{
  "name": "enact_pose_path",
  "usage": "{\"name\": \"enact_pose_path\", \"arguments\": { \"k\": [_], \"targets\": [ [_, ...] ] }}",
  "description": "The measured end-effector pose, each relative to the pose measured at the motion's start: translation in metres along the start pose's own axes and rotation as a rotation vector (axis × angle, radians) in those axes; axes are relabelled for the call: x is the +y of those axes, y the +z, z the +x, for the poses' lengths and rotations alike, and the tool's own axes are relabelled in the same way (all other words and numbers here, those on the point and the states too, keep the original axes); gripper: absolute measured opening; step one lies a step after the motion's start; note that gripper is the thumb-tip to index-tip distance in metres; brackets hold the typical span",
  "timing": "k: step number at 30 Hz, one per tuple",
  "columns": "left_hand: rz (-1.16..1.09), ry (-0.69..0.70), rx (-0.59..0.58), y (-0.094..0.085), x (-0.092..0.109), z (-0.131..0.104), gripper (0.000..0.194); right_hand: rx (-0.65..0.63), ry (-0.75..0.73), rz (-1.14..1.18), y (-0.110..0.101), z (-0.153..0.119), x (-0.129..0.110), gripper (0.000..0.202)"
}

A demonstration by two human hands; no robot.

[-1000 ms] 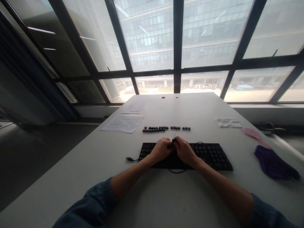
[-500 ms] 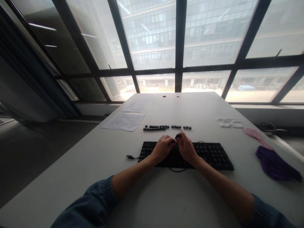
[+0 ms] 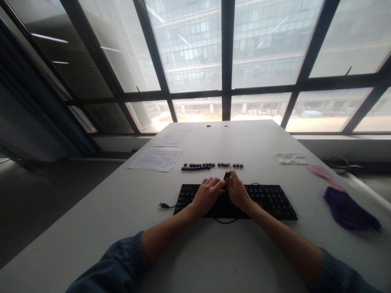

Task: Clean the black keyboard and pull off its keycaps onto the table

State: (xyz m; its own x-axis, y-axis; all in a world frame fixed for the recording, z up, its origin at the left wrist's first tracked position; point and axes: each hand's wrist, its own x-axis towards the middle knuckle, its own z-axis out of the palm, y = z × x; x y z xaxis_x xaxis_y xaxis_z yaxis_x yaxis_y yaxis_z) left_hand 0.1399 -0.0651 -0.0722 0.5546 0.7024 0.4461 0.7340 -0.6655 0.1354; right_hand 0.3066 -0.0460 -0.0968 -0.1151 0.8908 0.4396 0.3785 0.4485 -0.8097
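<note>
Beyond the far edge of the table: wide dark-framed window (image 3: 195, 49), a building outside. White table (image 3: 195, 252) runs toward it. Black keyboard (image 3: 270, 199) lies across the near part, under both hands. Printed paper sheets (image 3: 155, 160) lie on the left side; purple cloth (image 3: 348, 209) on the right. Left hand (image 3: 209, 194) over the keyboard's middle, fingers bent, tips near the right hand's; cannot tell whether it grips anything. Right hand (image 3: 238, 190) beside it, thumb and fingers pinched closed on a small wire tool, thin prongs pointing up. Pink brush (image 3: 324, 174) lies between the purple cloth and a white cloth (image 3: 291, 158). Black keycaps (image 3: 200, 166) lined up beyond the keyboard. USB plug (image 3: 164, 205) off its left end. Wire tool (image 3: 229, 167) above the keyboard's far edge; small black piece (image 3: 227, 176) at the right fingertips, exact contact unclear
</note>
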Motion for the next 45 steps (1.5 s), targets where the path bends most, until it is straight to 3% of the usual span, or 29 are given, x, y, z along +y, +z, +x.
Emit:
{"name": "enact_pose_path", "arguments": {
  "k": [7,12,17,22,26,30,37,45],
  "targets": [
    [0.032,0.066,0.039,0.002,-0.002,-0.001,0.025,0.049,0.058,0.070,0.001,0.003,0.003,0.012],
    [-0.168,0.051,0.055,0.000,0.002,0.000,0.022,0.093,0.081,0.135,0.001,0.004,0.002,0.013],
    [-0.461,-0.158,0.180,-0.019,-0.010,0.011,0.017,0.147,0.094,0.145,0.000,0.004,0.000,0.012],
    [-0.495,-0.373,0.233,-0.036,-0.053,0.037,0.016,0.139,0.098,0.144,-0.001,0.005,-0.001,0.012],
    [-0.391,-0.378,0.151,-0.023,-0.085,0.058,0.019,0.136,0.093,0.152,0.000,0.005,0.000,0.012],
    [-0.172,-0.238,0.030,-0.001,-0.101,0.073,0.013,0.135,0.097,0.166,0.000,0.006,0.000,0.011],
    [0.009,-0.145,-0.007,0.016,-0.114,0.075,0.007,0.127,0.108,0.170,-0.001,0.006,-0.001,0.009],
    [-0.031,-0.143,0.009,0.024,-0.119,0.073,0.007,0.122,0.109,0.178,-0.002,0.006,-0.002,0.009]
  ]
}}
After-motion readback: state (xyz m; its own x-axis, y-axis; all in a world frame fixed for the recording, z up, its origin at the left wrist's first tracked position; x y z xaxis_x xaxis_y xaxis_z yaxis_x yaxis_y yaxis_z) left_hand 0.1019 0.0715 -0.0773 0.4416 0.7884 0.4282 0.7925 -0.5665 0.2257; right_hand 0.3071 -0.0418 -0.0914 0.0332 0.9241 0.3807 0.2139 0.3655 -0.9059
